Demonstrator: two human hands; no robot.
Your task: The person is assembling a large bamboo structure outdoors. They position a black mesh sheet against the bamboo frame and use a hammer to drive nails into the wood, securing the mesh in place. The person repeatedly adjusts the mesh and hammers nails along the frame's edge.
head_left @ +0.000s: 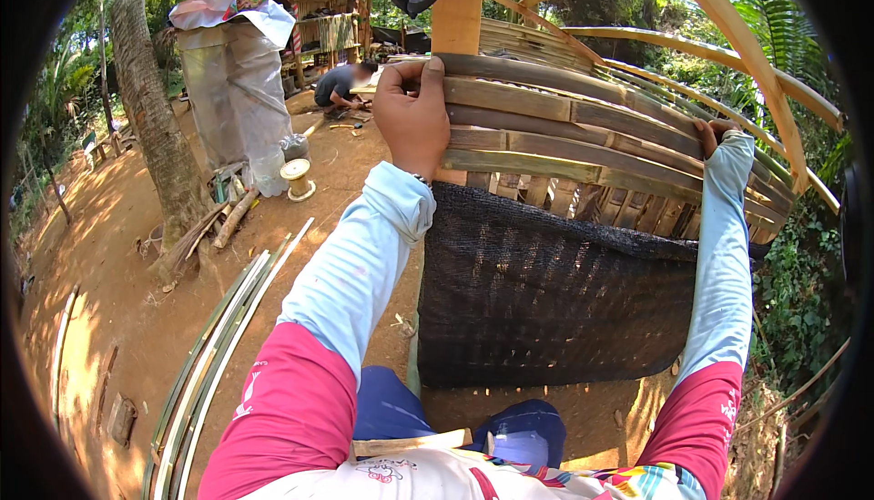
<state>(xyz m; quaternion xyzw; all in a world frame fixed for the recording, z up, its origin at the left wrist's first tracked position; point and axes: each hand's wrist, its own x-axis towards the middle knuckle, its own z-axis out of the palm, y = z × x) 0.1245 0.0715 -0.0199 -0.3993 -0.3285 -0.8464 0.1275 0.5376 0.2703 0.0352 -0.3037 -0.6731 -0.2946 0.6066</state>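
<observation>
Both my arms reach forward to a row of split bamboo slats (546, 112) stacked one above another across a frame. My left hand (411, 119) is closed at the left end of the topmost bamboo slat (564, 78), thumb pressed against it beside a wooden post (457, 8). Farther right, my right hand (719, 134) curls its fingers over the same slat's other end; part of that hand is hidden by the sleeve. Below the slats hangs black mesh netting (555, 290), with upright bamboo strips (564, 198) showing behind its upper edge.
Curved wooden strips (728, 22) arch overhead at the right. Long bamboo strips (214, 354) lie on the dirt at left, near a tree trunk (150, 90). Beyond are a plastic-wrapped structure (232, 90), a spool (298, 179) and a crouching person (339, 88) by a hut.
</observation>
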